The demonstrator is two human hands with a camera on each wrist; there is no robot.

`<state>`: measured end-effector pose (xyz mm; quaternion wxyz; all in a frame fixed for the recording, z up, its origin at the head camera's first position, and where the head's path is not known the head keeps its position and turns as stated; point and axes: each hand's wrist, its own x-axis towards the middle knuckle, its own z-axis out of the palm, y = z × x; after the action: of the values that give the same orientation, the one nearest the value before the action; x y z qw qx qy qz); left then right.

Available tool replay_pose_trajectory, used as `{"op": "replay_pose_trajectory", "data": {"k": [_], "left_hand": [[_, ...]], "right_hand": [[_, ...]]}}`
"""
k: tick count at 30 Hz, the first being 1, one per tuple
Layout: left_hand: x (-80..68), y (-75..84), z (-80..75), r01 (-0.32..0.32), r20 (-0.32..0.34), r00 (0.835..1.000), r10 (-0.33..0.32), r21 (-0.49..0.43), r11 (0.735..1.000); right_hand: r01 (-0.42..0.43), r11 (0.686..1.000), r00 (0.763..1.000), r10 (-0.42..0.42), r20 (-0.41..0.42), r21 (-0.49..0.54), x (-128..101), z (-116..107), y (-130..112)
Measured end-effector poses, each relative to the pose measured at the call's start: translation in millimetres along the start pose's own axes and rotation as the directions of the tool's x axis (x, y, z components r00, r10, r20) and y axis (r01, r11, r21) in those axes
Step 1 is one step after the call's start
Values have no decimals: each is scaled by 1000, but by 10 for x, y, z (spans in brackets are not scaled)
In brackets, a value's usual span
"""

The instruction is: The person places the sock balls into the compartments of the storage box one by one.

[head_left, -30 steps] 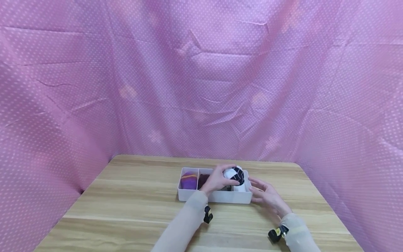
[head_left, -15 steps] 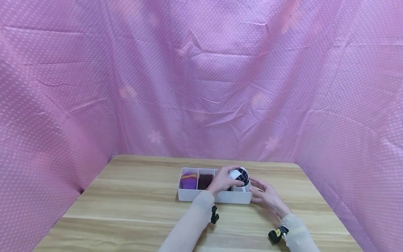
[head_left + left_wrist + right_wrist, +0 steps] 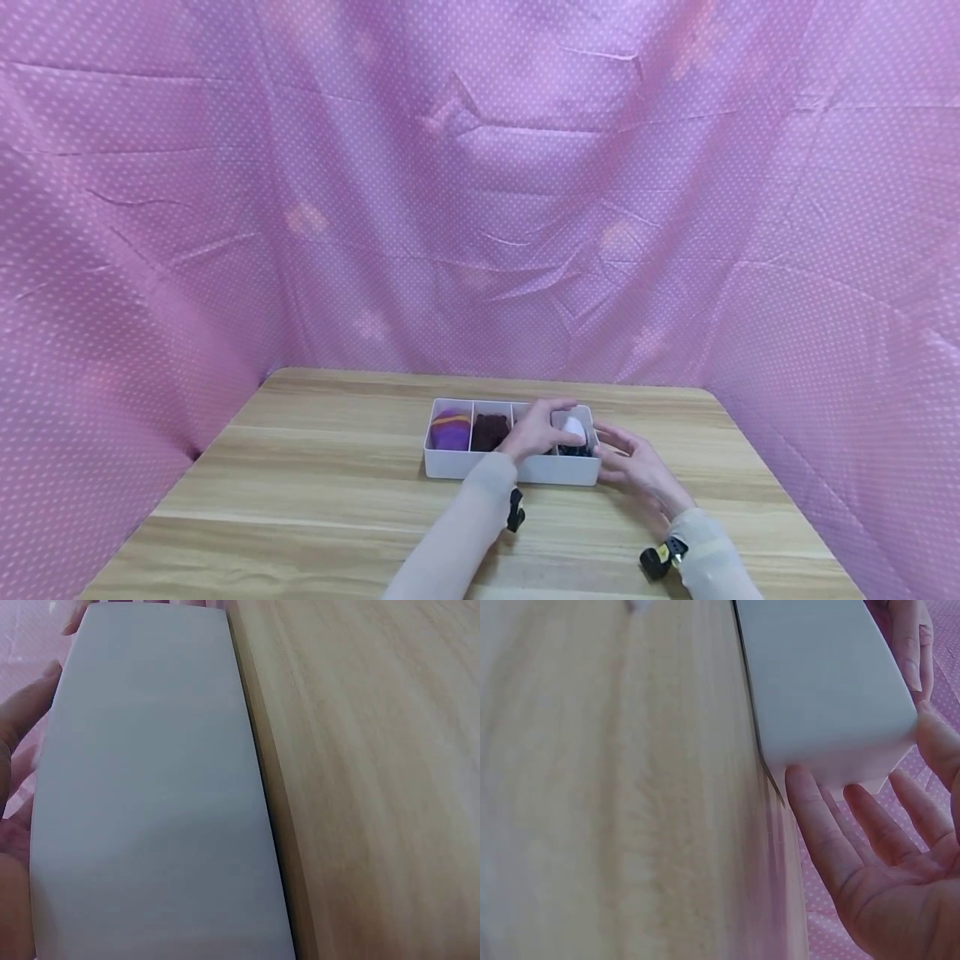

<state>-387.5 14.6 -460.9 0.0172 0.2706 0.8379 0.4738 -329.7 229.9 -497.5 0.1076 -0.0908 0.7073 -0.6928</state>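
A white divided box (image 3: 558, 472) stands on the table, its plain side wall filling much of both wrist views. My left hand (image 3: 536, 431) reaches over it from the front, thumb and fingers spread above the right-end compartment. In that compartment lies a black-and-white rolled bundle, probably socks (image 3: 573, 428), below my fingers; whether they still touch it I cannot tell. My right hand (image 3: 641, 468) rests its extended fingertips (image 3: 801, 780) against the box's right end. A purple bundle with an orange stripe (image 3: 451, 432) fills the left-end compartment, a dark brown one (image 3: 491, 432) the one beside it.
The wood-grain table (image 3: 300, 483) extends on all sides of the box. A pink dotted cloth (image 3: 480, 208) hangs behind and at both sides. My left hand hides most of the third compartment. Small black devices (image 3: 656, 562) are strapped at my wrists.
My left hand has moved right and lowered the black-and-white bundle into the right-end compartment, its fingers now spread. The brown bundle has come into view. My right hand has stayed put.
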Motion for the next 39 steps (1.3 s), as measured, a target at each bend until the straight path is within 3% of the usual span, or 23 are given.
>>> {"op": "replay_pose_trajectory", "data": {"k": [6,14,20,29,33,39], "left_hand": [[-13,-3,2,-2,4,1000,2,-5,1000],[-48,18,-37,46,-3,999,-45,30,999],[-91,50,-122,21,11,1000,-21,35,999],[-278,23,-405,-46,25,999,45,13,999],[-385,-53,-562,-54,-7,999,54,0,999],[-607,-181,-836,-48,-81,995,52,57,997]], "right_hand": [[-11,1000,1000,11,-11,-15,-11,-7,-1],[-23,1000,1000,23,-6,14,-27,-9,9],[-12,1000,1000,13,-20,8,-40,-53,-21],[-14,1000,999,14,-43,3,-83,-62,-58],[-7,1000,999,6,-50,-22,-82,-31,-56],[-2,999,999,0,-49,-45,-86,25,-59]]}}
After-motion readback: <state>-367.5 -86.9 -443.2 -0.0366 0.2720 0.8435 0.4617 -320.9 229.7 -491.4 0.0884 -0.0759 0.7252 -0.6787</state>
